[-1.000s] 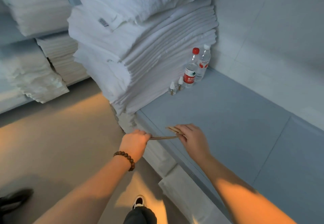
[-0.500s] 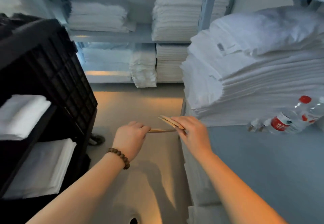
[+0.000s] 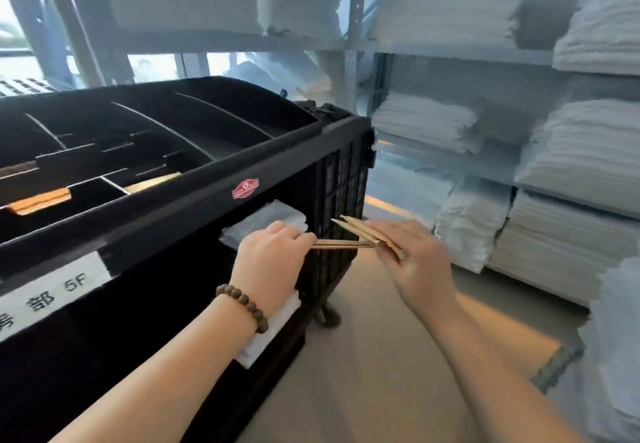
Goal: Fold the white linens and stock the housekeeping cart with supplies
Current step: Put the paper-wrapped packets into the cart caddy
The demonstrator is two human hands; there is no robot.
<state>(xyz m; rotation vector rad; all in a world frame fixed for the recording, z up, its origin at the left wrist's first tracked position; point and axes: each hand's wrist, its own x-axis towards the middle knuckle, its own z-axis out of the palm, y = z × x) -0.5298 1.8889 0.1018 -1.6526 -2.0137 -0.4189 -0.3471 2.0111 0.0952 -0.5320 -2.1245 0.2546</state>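
Brown packets (image 3: 367,232) between left hand (image 3: 273,262) and right hand (image 3: 417,269), beside black cart (image 3: 207,201)

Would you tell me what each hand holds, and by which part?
Left hand grips one thin tan packet by its left end; right hand pinches a tan bundle at its lower end.

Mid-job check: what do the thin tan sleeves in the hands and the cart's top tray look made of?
The tan sleeves: likely matte kraft paper or thin card, going by their flat, sharp-cornered, unglossy brown faces; contents hidden. The cart's top tray: apparently moulded black plastic, given its smooth rounded rim, faint sheen and thin dividers.
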